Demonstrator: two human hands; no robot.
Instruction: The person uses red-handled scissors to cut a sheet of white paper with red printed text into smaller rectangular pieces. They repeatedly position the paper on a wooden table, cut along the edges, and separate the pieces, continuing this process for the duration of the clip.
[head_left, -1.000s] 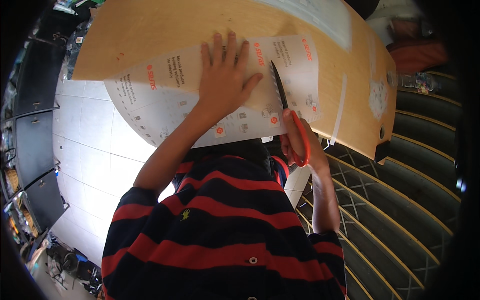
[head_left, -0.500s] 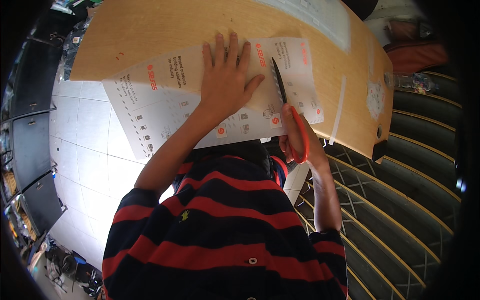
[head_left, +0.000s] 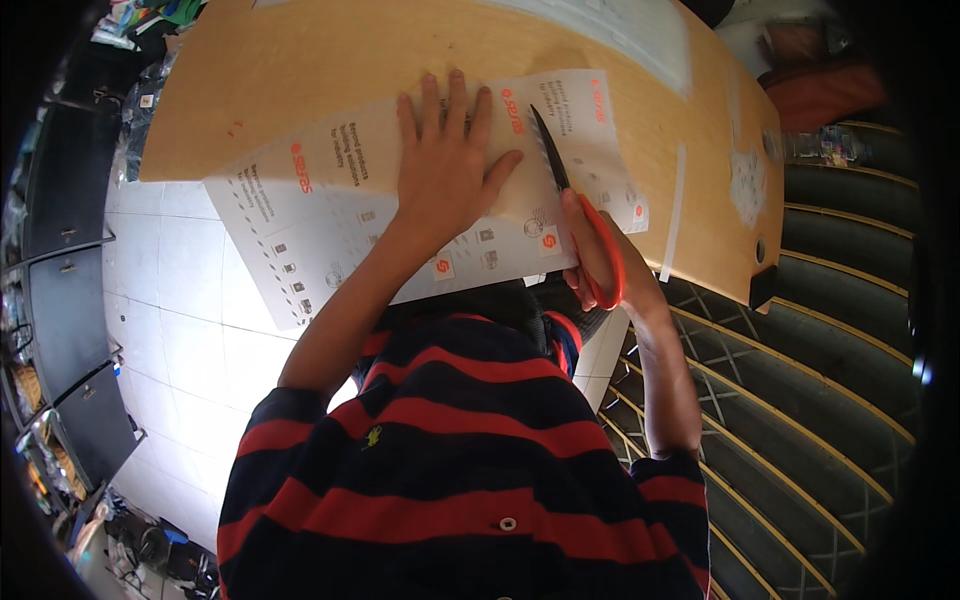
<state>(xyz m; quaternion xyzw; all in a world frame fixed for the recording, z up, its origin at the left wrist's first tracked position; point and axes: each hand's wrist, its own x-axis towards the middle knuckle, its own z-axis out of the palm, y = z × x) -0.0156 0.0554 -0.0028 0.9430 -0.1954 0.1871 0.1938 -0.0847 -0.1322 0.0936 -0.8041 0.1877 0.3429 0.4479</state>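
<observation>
A large white printed paper sheet [head_left: 340, 250] lies over the near edge of the wooden table, its lower left part hanging past the edge. My left hand [head_left: 445, 175] rests flat on the middle of the sheet, fingers spread, holding nothing. In my right hand [head_left: 590, 250] is a pair of scissors with red handles [head_left: 619, 265] and black blades [head_left: 549, 150]. The blades point away from me across the right part of the sheet, with paper on both sides of them. The lower blade is mostly hidden.
The wooden table [head_left: 290, 70] has clear tape [head_left: 674, 210] stuck near its right end and a round hole there. Dark steps with yellow edges [head_left: 800, 420] lie on the right. Grey cabinets [head_left: 75, 300] stand at the left beside white floor tiles [head_left: 180, 290].
The scissors have moved slightly farther up the sheet, away from me. My left hand stays flat on the paper. The whole view has shifted a little.
</observation>
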